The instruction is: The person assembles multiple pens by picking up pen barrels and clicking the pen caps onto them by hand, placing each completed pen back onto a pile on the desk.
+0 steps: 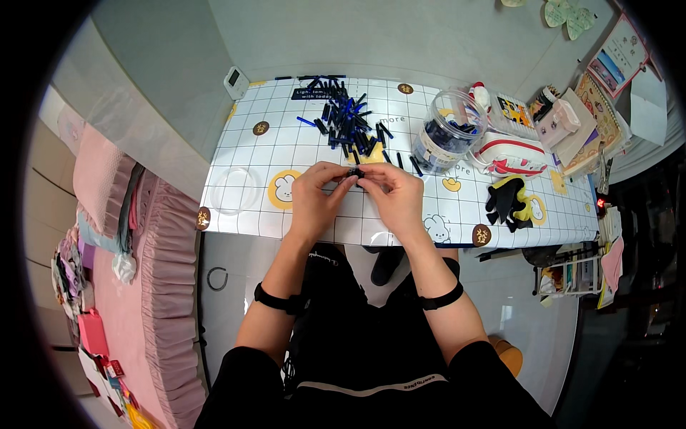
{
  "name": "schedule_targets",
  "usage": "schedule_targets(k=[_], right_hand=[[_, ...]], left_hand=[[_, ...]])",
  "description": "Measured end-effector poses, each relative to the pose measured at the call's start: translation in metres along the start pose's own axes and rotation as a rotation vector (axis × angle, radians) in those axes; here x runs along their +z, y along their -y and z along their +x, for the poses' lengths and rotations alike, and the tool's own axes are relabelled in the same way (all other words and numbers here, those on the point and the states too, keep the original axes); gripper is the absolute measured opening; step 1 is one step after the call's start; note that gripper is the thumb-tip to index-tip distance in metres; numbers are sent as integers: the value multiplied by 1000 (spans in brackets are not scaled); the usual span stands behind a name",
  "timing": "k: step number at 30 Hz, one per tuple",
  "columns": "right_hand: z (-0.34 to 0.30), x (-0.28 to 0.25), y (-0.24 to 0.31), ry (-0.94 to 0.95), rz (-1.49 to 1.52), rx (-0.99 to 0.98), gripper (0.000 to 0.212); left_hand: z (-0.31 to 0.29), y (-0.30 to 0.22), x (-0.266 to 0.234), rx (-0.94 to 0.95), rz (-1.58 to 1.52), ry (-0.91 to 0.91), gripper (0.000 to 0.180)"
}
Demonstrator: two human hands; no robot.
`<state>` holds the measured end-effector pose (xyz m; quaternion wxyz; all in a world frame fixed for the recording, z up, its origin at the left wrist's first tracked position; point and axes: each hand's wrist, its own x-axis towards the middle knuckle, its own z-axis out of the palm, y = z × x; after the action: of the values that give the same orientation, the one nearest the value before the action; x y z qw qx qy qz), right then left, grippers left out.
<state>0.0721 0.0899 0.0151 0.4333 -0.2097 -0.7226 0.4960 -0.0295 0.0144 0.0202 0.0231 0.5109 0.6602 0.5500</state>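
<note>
Close together over the near middle of the table, my left hand (320, 199) and my right hand (396, 199) meet at the fingertips. Both pinch a small dark cluster that looks like ink cartridges (355, 172); the fingers hide most of it. Just beyond lies a loose pile of slim blue-black ink cartridges (348, 123), with a few strays toward the right. A clear plastic jar (434, 151) stands right of the pile, its mouth uncovered and more cartridges inside. To the left, a clear round lid (214, 199) rests flat on the table.
The white grid-patterned table cover (246, 154) carries cartoon prints. At right are a white and red pouch (509, 156), black-and-yellow gloves (509, 204), and notebooks (600, 107). A small white digital device (235, 84) stands at the back left corner. A pink bed (168, 286) is left.
</note>
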Motion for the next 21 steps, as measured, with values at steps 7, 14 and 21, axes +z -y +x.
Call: schedule_targets(k=[7,14,21], right_hand=[[1,0,-2,-8,-5,8,18],[1,1,0,2,-6,20,19],[0,1,-1,41,17,44,20]], left_hand=[[0,-5,0,-18,-31,28,14],[-1,-2,1,-39,-136,53,17],[-4,-2,1,-144,-161,60,16]])
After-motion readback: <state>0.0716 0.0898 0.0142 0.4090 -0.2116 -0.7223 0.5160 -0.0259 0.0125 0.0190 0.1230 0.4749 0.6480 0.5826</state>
